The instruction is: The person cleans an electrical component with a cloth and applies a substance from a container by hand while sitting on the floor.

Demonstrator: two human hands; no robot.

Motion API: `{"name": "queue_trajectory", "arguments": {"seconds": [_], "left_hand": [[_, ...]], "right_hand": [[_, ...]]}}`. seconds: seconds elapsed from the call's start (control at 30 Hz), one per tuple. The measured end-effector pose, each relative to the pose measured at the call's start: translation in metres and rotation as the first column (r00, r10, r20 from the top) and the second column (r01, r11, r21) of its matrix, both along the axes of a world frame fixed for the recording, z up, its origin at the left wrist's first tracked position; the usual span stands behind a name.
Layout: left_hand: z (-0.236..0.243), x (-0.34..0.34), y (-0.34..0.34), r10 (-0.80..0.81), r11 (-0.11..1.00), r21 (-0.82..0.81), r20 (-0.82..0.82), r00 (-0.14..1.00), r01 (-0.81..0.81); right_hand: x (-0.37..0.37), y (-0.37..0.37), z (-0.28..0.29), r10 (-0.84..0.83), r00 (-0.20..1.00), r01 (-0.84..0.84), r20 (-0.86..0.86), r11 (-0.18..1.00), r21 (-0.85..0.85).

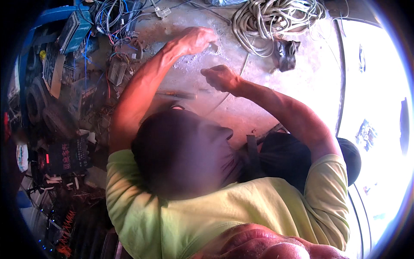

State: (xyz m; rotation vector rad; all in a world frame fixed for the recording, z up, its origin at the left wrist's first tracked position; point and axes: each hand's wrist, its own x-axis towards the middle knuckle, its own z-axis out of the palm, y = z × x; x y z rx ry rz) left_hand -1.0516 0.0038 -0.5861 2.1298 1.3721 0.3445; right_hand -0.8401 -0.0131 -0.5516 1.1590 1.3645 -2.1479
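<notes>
My left hand [197,39] is closed above the concrete floor, its fingers bent down at a patch of pale dust and crumbs [189,63]. A small greyish piece [214,46] shows at its fingertips, too small to name. Nearer to me and to the right, my right hand [221,78] is curled into a fist; whatever it may hold is hidden by the fingers. The two hands are apart. Between my forearms lies a thin brownish tool [176,93] on the floor, its kind unclear. My knees in dark trousers are bent beneath my arms.
Coiled pale rope [276,19] lies at the far right, beside a dark crumpled object [286,55]. Tangled wires [113,19], a teal box [75,31], dark rings like tyres [36,101] and a black printed package [67,157] crowd the left. Bright light washes out the right side.
</notes>
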Motion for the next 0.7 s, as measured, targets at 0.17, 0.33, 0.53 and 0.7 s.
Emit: {"name": "queue_trajectory", "arguments": {"seconds": [0.17,0.33,0.53,0.7], "left_hand": [[0.015,-0.016,-0.024,0.048,0.999,-0.02,0.033,0.998,-0.048],[0.012,-0.036,-0.047,0.479,0.875,-0.024,0.183,0.859,-0.483],[-0.012,-0.047,-0.091,0.776,0.622,-0.227,0.047,0.629,-0.75],[-0.013,-0.022,-0.102,0.818,0.558,-0.238,-0.005,0.576,-0.795]], "right_hand": [[-0.002,0.0,0.005,-0.041,0.999,0.041,0.001,0.999,-0.017],[-0.003,0.005,-0.006,-0.021,0.999,0.022,0.041,1.0,-0.015],[0.01,0.022,-0.02,-0.14,0.99,0.14,-0.001,0.985,-0.097],[0.009,0.031,-0.028,-0.201,0.976,0.211,0.09,0.969,-0.126]]}}
